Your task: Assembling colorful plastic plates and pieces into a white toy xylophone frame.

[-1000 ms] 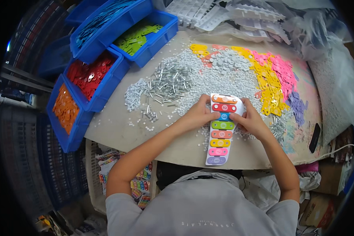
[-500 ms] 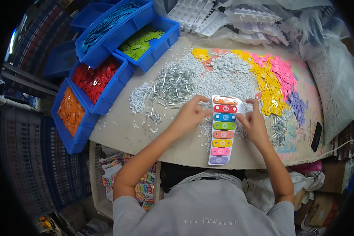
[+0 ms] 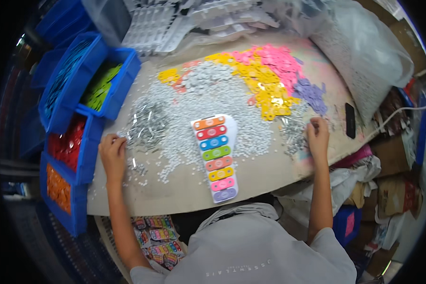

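A white toy xylophone [image 3: 217, 161] with a row of coloured bars lies on the table in front of me, and neither hand touches it. White round caps sit on the ends of its upper bars; the lower bars show bare holes. My left hand [image 3: 112, 154] is at the table's left side, fingers curled and pinched together, beside a heap of metal pins [image 3: 148, 124] and loose small white caps [image 3: 165, 168]. Over on the right, my right hand [image 3: 318, 137] has its fingers bent together at the edge of another pin heap [image 3: 292, 134]. Anything between either hand's fingertips is too small to make out.
Blue bins [image 3: 91, 156] of blue, green, red and orange bars stand at the left. Yellow [image 3: 270, 97], pink [image 3: 281, 64] and purple bars [image 3: 311, 94] lie in piles at the far right. White frames [image 3: 213, 23] are stacked behind. A black phone-like object [image 3: 350, 120] lies at right.
Both hands have left the xylophone and moved apart, the left one to the left edge and the right one to the right pin heap. The view has shifted.
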A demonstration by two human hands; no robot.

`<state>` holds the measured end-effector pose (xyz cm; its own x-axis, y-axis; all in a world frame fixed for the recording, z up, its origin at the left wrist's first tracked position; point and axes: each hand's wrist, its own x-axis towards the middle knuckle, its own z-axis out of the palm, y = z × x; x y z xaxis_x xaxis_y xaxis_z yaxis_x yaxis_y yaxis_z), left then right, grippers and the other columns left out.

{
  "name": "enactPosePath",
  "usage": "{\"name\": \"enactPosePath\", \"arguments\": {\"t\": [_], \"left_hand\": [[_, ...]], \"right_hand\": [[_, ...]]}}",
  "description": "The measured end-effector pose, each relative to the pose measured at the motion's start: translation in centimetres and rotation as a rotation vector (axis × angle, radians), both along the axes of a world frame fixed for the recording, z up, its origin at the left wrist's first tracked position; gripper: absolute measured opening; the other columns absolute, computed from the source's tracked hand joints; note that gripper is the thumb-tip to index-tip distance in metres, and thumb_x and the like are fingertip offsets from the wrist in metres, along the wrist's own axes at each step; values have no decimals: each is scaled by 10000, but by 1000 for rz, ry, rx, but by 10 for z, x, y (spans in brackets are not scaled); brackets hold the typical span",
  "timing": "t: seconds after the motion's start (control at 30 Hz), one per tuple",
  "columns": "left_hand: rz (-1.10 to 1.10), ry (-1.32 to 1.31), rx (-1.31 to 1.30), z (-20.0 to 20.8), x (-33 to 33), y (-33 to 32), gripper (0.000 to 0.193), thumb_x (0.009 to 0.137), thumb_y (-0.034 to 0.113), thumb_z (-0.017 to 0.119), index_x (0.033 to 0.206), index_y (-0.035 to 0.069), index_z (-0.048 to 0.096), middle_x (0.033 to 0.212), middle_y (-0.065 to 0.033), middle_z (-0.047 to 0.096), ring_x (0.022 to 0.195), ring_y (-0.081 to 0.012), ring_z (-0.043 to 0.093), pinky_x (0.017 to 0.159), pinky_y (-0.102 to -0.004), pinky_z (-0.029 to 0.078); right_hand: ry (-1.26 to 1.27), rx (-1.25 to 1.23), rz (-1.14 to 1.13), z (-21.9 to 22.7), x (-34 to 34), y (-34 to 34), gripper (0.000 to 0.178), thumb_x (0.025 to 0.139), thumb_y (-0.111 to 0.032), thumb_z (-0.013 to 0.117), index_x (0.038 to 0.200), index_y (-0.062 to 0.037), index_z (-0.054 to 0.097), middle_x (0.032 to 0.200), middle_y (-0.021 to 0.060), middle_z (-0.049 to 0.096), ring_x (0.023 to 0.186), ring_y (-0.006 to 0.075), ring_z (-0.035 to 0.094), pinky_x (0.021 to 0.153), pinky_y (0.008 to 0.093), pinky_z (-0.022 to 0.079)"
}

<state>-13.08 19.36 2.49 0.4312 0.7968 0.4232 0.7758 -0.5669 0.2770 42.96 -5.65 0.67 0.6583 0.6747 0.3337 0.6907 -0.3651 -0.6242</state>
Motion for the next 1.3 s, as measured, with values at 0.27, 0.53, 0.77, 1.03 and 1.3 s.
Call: {"name": "enactPosePath", "arguments": {"t": [0.27,0.53,0.77,1.03,1.3], "left_hand": [[43,134,85,4,8,-2,123,804,-7,681,891,31,603,1041,-94,635,1059,-302,571,919,-406,410],[-78,-287,-30,51,67,-70,139,755,-60,631,855,15,571,910,-138,668,845,-332,623,786,-421,488],[-239,-437,-356,44,124,-109,113,844,-10,711,949,-16,669,903,-115,650,827,-266,626,743,-343,496],[-224,-967,-1185,17,141,-108,105,907,33,727,965,25,639,890,-9,670,784,-61,626,718,-201,499],[-224,-1026,-1445,10,151,-101,128,919,53,708,1028,-11,692,864,-43,715,704,-59,614,644,-209,485]], "right_hand": [[270,93,22,-6,12,12,90,935,-66,639,995,1,642,842,50,647,673,114,606,640,280,515],[65,-81,20,-12,23,26,163,903,-150,683,901,6,634,787,91,636,691,200,594,668,353,487],[251,70,-192,41,-37,31,106,931,-102,641,927,2,623,851,90,659,783,184,616,721,335,497],[0,204,535,50,-172,46,118,847,62,688,934,-1,639,939,118,689,867,258,658,784,361,526],[-61,176,721,32,-190,63,191,776,61,739,935,-5,655,990,126,692,915,311,642,791,394,527]]}}
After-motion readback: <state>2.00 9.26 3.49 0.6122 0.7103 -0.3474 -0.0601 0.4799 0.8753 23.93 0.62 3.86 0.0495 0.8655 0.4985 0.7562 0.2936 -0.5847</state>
